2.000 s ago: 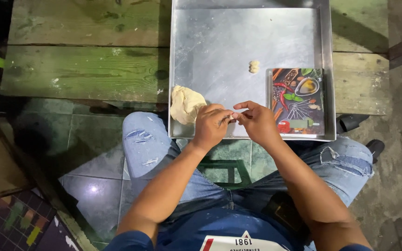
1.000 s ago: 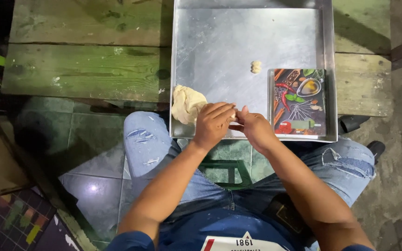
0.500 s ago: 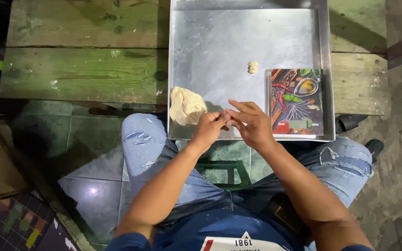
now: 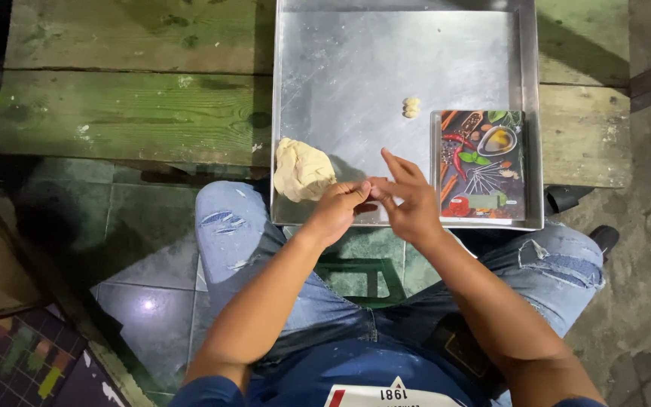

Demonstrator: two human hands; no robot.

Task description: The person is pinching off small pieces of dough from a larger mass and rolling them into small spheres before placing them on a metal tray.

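A metal tray [image 4: 325, 83] on the green wooden table [image 4: 129, 98] holds a dough lump [image 4: 303, 169], 1 small piece [image 4: 411, 107] and a patterned scale [image 4: 481, 164]. Left hand [image 4: 337, 211] and right hand [image 4: 408, 197] meet fingertip to fingertip; what they pinch is hidden.

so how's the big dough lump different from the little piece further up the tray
The big dough lump is far larger and irregular, lying at the metal tray's near left edge beside the left hand. The little piece is small, ridged, mid-tray, beyond the right hand. Both are pale yellow.

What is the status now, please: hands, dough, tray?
Left hand and right hand meet fingertip to fingertip over tray edge; contents hidden. Dough lump beside left hand. Small shaped piece mid-tray. Nothing blocking.
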